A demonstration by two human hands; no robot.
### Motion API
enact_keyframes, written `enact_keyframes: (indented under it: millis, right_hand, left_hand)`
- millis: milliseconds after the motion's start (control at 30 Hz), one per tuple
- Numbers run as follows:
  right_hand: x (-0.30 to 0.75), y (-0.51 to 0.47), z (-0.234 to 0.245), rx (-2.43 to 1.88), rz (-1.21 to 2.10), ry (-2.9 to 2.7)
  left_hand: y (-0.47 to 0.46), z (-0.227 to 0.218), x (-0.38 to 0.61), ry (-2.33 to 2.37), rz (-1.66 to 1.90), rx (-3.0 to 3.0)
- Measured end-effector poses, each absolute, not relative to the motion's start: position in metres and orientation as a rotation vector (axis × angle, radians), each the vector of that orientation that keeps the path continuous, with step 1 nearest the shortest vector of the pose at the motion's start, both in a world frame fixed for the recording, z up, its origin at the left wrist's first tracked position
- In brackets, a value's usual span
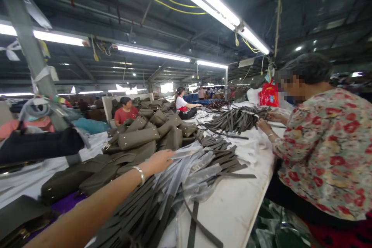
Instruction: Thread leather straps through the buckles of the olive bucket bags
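My left hand (160, 160) reaches out from the lower left, a silver bracelet on its wrist. Its fingers are closed on the end of a clear plastic sleeve (186, 154), the top one of a heap of clear plastic sleeves (194, 176). Under and beside the heap lie several dark flat straps (223, 157), and more straps (139, 213) run beneath my forearm. Just beyond my hand sits a pile of olive-green bags (145, 136). My right hand is out of view.
A person in a floral shirt (325, 151) stands at the right edge of the white table (241, 201), with both hands on another bundle of straps (236, 119). Two more people sit farther back. A red plastic bag (269, 95) hangs behind.
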State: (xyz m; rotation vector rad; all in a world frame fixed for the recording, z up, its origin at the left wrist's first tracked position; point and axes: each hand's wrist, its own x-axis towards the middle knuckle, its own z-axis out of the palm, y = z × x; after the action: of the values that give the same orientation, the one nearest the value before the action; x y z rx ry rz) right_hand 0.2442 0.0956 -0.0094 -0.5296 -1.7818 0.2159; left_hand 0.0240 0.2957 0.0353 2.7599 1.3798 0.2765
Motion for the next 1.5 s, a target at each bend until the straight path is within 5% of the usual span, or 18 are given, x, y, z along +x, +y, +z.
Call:
enact_keyframes:
  millis: [167,333,567,800,1033,1500]
  right_hand:
    - [0.306,0.137,0.014,-0.667,0.244,-1.507]
    - [0.295,0.136,-0.027,-0.737,0.277,-1.480]
    - [0.233,0.096,-0.098,-0.767,0.920,-1.486]
    - [0.209,0.104,-0.073,-0.429,1.814,-0.444]
    - [0.223,0.103,-0.058,-0.405,1.686,-0.196]
    - [0.229,0.070,-0.063,-0.646,1.640,-0.647]
  left_hand:
    - [0.356,-0.012,0.060,1.478,0.248,2.712]
    - [0.354,-0.029,0.068,1.520,0.265,2.689]
    - [0.283,0.023,0.042,1.239,0.210,2.636]
    - [0.147,0.091,0.001,1.003,-0.128,2.368]
    - [0.103,0.099,-0.071,1.334,-0.177,2.456]
    - [0.083,0.078,-0.138,1.527,-0.052,2.336]
